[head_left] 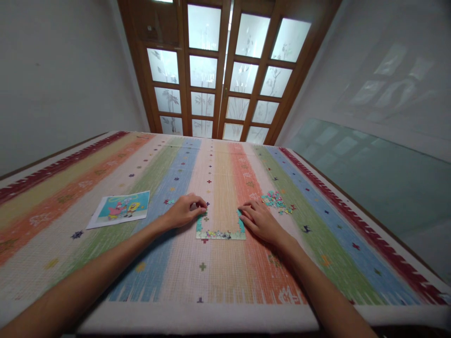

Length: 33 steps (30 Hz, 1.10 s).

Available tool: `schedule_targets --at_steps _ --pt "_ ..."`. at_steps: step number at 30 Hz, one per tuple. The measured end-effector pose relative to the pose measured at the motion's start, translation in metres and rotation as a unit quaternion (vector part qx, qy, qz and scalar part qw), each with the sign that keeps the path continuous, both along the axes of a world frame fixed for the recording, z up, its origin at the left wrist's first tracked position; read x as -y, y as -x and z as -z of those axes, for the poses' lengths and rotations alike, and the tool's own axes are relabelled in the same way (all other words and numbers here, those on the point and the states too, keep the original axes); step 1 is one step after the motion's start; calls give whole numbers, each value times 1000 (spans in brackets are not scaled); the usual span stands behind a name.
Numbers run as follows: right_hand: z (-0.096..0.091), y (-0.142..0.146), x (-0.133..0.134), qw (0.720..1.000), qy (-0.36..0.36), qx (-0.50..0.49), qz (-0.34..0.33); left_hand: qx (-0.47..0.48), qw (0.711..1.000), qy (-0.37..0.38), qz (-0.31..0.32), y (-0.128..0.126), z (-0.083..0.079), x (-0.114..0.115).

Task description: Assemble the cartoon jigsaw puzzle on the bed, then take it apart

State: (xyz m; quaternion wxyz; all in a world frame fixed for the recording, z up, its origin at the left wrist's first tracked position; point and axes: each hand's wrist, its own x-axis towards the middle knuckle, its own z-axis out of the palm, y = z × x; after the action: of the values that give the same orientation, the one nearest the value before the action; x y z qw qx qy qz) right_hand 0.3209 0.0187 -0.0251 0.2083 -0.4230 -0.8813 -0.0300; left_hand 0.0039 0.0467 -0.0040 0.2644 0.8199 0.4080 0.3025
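A partly joined jigsaw puzzle point(220, 234) lies on the striped cloth in front of me, a U-shaped border with a bottom row and two short teal sides. At the top of its left side, the thumb and forefinger of my left hand point(186, 211) are pinched on a jigsaw piece, mostly hidden by the fingertips. My right hand point(260, 219) rests at the right side, its fingertips closed about a teal jigsaw piece at the upper end. Loose jigsaw pieces point(276, 201) are heaped just beyond my right hand. A few more pieces point(169, 202) lie left of my left hand.
A printed picture point(121, 209) of cartoon figures lies flat at the left. The striped tablecloth point(225, 277) covers the table, whose near edge runs across the bottom. Wooden doors with glass panes point(214, 70) stand behind it. A pale green glass panel point(373, 164) leans along the right.
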Motion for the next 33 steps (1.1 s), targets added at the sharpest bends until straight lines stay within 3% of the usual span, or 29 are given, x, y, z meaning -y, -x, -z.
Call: schedule_targets --at_steps 6,13,33 --pt "-1 1 0 1000 6 0 5 -20 998 -59 23 -13 4 -8" --pt "-1 1 1 1000 5 -3 -1 -55 991 -115 35 -9 8 -9" --pt "-2 0 1 1000 6 4 -5 -61 997 -51 12 -7 10 -3"
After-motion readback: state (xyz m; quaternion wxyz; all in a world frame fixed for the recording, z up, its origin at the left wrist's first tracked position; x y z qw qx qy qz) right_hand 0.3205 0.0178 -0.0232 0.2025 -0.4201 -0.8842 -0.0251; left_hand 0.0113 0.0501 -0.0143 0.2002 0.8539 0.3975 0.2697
